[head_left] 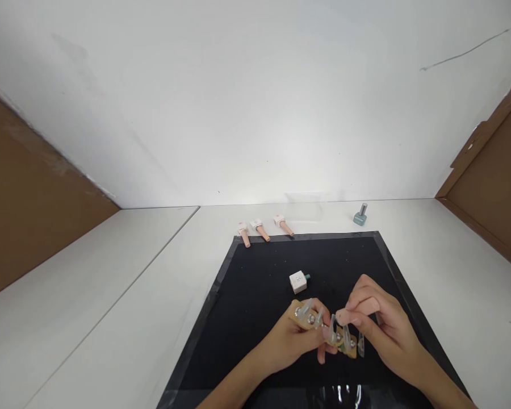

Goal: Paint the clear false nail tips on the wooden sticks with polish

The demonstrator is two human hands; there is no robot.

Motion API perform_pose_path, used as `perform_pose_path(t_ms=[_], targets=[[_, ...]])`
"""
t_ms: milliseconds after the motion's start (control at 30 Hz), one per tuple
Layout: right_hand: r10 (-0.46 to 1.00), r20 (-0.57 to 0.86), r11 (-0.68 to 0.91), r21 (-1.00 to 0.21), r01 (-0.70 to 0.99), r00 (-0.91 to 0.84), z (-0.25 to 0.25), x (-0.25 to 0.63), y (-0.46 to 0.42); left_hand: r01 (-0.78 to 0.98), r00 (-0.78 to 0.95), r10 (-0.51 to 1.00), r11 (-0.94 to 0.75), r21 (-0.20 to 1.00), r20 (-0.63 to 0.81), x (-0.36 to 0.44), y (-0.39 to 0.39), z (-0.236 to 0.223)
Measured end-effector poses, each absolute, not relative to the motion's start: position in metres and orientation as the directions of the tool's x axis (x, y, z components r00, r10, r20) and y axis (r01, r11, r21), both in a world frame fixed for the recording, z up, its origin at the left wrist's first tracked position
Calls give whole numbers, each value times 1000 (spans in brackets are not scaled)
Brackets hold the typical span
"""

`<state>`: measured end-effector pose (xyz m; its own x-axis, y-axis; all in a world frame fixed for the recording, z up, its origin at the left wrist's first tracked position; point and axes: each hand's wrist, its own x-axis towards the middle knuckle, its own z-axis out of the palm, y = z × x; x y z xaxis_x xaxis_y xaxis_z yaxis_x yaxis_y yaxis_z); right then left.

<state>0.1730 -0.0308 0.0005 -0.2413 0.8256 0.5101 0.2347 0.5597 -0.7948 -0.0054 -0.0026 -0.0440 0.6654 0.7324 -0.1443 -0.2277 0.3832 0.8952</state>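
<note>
My left hand (293, 341) grips a tan strip (301, 319) that carries several clear nail tips on metal studs, held just above the black mat (255, 318). My right hand (377, 321) is closed in a pinch on one clear nail tip (333, 330) near the middle of the strip. A small white bottle with a teal cap (298, 282) lies on the mat just beyond my hands.
Three pink practice fingers (262, 229) lie along the mat's far edge on the white table (111, 301). A teal nail polish bottle (360, 215) stands at the back right. A clear box (306, 205) sits against the white wall. Brown panels flank both sides.
</note>
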Motion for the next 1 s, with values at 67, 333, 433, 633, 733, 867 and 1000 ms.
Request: perform_pose_path(t_ms=[67,333,433,633,733,867,1000], targets=[[824,517,564,-790,242,-234,0,173,-31,-217,664,731,387,896,-155,-5,-3,-43],[835,542,550,-814,187,-96,0,171,-32,-216,667,732,371,903,-140,-7,-3,-44],[842,534,539,-838,90,-72,2,172,-32,-214,663,734,371,904,-144,-8,-2,-44],[823,506,544,-833,101,-257,3,172,-31,-205,672,727,363,909,-139,-6,-1,-42],[807,515,573,-800,179,-288,5,172,-31,-210,673,728,358,910,-131,-4,0,-41],[789,541,609,-751,256,-291,5,173,-31,-193,674,725,357,914,-141,-3,0,-36],[789,543,613,-731,300,-289,4,174,-31,-170,675,720,363,916,-160,-2,-2,-30]])
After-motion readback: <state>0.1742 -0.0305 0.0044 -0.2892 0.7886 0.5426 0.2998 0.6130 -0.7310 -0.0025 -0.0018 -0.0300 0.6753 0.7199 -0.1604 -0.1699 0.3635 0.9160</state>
